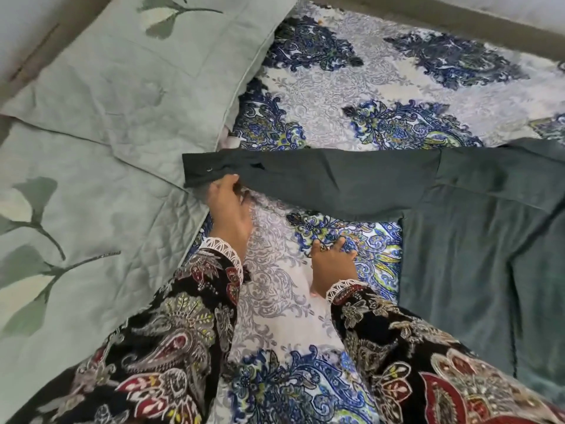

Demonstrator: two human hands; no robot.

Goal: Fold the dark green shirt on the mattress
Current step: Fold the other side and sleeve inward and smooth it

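The dark green shirt (477, 255) lies spread flat on the mattress (382, 96), its body toward the mattress's right side and running off the right edge of the view. One long sleeve (305, 182) stretches straight out from the body toward the pillows at the left, lying flat across the patterned sheet; its cuff (198, 171), with a small button showing, reaches just onto the edge of the nearer pillow. The left hand (227, 209) has its grip closed on the lower edge of the sleeve right by the cuff — fingertips pinching the cloth, thumb side tucked under. The right hand (331, 261) rests on the sheet just beside the shirt's left side seam, below the sleeve, fingers spread and flat, holding nothing; a ring shows on one finger. Both arms wear dark paisley sleeves with white lace at the wrists. The sheet on the mattress is white and grey with large blue-and-green floral medallions. Two pale green quilted pillows with leaf prints lie along the left side — the far pillow (131, 75) near the top left corner, the near pillow (76, 228) overlapping its lower edge. A dull green border (458, 22) runs beyond the far edge of the mattress.
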